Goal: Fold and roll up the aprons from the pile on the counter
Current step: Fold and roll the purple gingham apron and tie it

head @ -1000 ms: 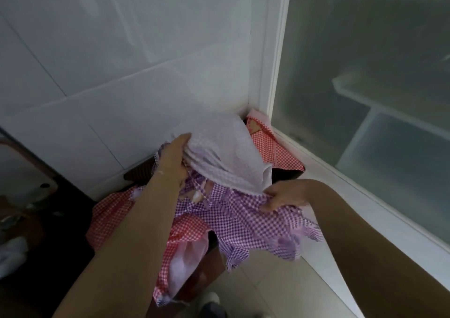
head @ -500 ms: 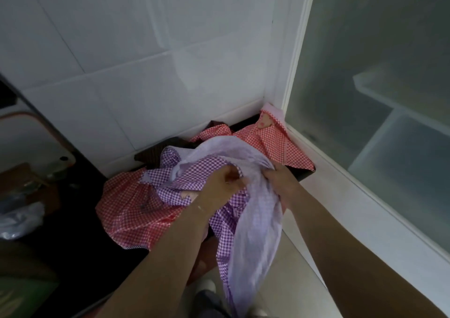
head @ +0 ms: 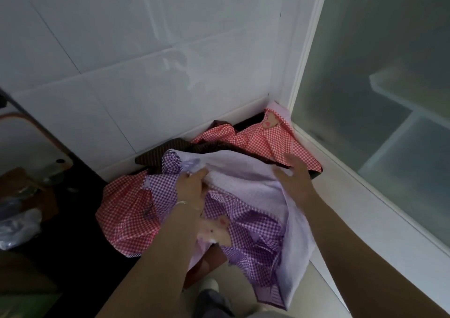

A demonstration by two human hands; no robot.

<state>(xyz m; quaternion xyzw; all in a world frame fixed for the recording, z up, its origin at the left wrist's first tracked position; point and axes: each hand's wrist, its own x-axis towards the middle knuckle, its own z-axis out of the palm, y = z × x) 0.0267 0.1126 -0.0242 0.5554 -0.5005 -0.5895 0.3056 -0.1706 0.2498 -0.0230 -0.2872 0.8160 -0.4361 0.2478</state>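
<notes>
Right now my left hand (head: 192, 186) sits at centre frame, its fingers curled into a bunch of the purple gingham apron (head: 248, 222), gripping it near the pale top edge. My right hand (head: 292, 174), just right of centre, is spread with straight fingers and holds nothing; I cannot tell whether it touches the cloth or hovers just above it. The purple apron lies on top of the pile, its pale reverse side turned up and its lower part spilling off the counter's front edge toward the bottom of the frame.

As I judge it, the main risk is weight: so much cloth hangs over the edge that a pull with one hand could slide the whole apron to the floor. The second risk is tangling. A strap or frill may be caught with the red gingham apron (head: 124, 210) at lower left, touching the purple one, so lifting could drag it off the dark counter (head: 73, 244) too. A hasty fold over that bunched hem would also roll up lopsided.

By count: one purple apron, two red gingham patches, the second red gingham cloth (head: 265, 137) lying in the upper-right corner by the frosted glass panel (head: 379, 98), though I cannot tell if they are one garment, and one dark brown striped cloth (head: 168, 149) beneath, against the white tiled wall (head: 146, 74).
</notes>
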